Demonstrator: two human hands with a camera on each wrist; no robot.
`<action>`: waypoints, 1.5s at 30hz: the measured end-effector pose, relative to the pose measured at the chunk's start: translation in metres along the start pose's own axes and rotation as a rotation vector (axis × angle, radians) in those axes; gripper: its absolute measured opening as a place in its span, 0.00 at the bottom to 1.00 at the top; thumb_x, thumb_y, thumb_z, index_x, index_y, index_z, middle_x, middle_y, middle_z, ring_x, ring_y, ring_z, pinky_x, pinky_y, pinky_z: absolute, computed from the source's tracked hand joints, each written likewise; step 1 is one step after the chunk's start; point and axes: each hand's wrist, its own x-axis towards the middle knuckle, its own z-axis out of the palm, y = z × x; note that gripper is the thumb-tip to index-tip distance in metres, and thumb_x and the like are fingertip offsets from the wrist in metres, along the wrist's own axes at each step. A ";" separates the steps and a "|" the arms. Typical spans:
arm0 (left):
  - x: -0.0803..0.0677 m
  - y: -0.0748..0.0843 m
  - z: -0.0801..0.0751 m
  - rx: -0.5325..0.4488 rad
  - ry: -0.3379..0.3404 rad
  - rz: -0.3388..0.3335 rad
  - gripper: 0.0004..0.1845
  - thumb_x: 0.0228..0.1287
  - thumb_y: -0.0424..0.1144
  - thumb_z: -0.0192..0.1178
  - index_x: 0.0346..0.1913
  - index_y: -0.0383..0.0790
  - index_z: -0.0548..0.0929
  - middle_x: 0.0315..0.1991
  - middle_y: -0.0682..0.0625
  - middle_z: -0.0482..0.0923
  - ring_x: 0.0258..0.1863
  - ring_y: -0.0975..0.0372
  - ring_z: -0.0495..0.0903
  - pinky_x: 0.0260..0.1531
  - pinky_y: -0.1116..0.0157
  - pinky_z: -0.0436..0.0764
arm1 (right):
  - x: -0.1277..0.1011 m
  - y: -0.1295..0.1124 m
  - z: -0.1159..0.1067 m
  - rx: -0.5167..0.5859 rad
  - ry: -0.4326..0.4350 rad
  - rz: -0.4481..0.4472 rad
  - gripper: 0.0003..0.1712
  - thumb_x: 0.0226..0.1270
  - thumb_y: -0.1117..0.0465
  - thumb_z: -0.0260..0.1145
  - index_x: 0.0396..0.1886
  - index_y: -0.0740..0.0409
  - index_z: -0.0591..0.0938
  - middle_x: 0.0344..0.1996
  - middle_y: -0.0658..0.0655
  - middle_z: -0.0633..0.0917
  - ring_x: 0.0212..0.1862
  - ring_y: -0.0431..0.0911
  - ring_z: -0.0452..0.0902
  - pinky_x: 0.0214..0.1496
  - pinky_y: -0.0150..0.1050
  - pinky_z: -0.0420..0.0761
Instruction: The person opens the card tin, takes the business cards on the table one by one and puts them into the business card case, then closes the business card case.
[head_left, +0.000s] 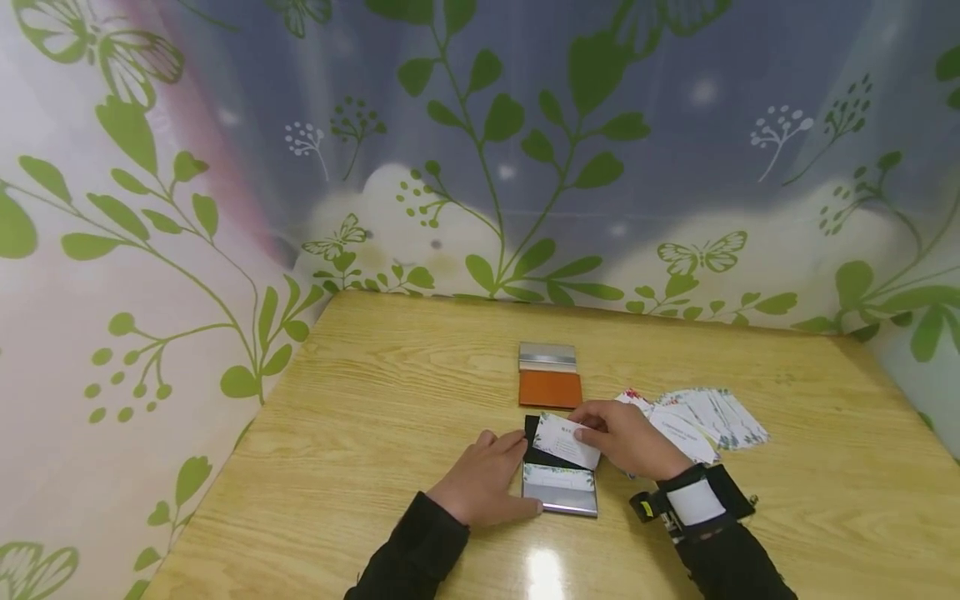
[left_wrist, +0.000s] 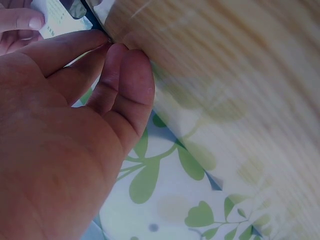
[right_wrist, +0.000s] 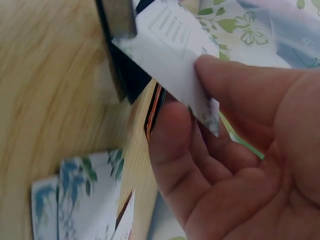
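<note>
A wooden tabletop (head_left: 375,400) sits in a corner lined with curtains printed with green leaves and butterflies (head_left: 150,250).

At the left, the person's left hand (head_left: 483,479) lies beside an open card case (head_left: 558,483), its straight fingers pressed against the case's left edge and curled around nothing. The case has a black lid (head_left: 534,442) folded back and a silver tray (head_left: 562,500) nearer the person, with a floral card already lying in the tray.

At the centre, a white business card (head_left: 566,440) with a floral border is tilted over the case. The right hand (head_left: 626,437) pinches it; the right wrist view shows the thumb on the printed face and the fingers behind, a firm grip on one short end of the card (right_wrist: 170,55).

Beyond the open case lies a second case (head_left: 550,377), closed, orange with a silver lid, well apart from both hands.

At the right, a fan of loose cards (head_left: 712,417) is spread on the tabletop just beside the right hand.

To seat the card well, the steadying hand should probably hold the case flat against the tabletop. The card's free edge would best be squared with the tray opening, lowered at a shallow angle and slid in. A skewed card could catch on the rim or bend.
</note>
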 end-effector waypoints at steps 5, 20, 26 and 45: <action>-0.001 0.000 -0.001 -0.016 0.004 -0.006 0.48 0.62 0.64 0.66 0.76 0.36 0.70 0.78 0.48 0.65 0.58 0.57 0.67 0.63 0.62 0.70 | 0.001 -0.001 0.000 0.018 0.019 -0.047 0.11 0.76 0.64 0.65 0.53 0.60 0.86 0.38 0.49 0.86 0.40 0.42 0.78 0.43 0.41 0.80; 0.002 -0.003 0.003 -0.026 -0.007 0.005 0.48 0.62 0.64 0.66 0.76 0.36 0.70 0.77 0.47 0.65 0.61 0.56 0.67 0.63 0.59 0.71 | 0.000 0.000 0.009 0.050 -0.177 -0.056 0.06 0.67 0.64 0.74 0.41 0.56 0.86 0.30 0.47 0.83 0.35 0.42 0.76 0.37 0.35 0.77; 0.001 -0.002 0.001 -0.007 0.004 0.017 0.47 0.62 0.64 0.65 0.75 0.35 0.71 0.77 0.47 0.65 0.61 0.55 0.67 0.63 0.60 0.71 | -0.002 -0.007 0.011 0.041 -0.233 -0.069 0.06 0.64 0.65 0.76 0.33 0.54 0.84 0.27 0.46 0.82 0.33 0.42 0.75 0.35 0.35 0.76; -0.001 -0.001 0.000 -0.018 0.000 0.025 0.47 0.63 0.64 0.65 0.76 0.35 0.70 0.78 0.46 0.63 0.60 0.56 0.67 0.61 0.61 0.71 | -0.023 0.038 -0.056 -0.362 0.142 0.274 0.20 0.73 0.59 0.66 0.43 0.78 0.82 0.39 0.74 0.84 0.45 0.67 0.79 0.49 0.62 0.76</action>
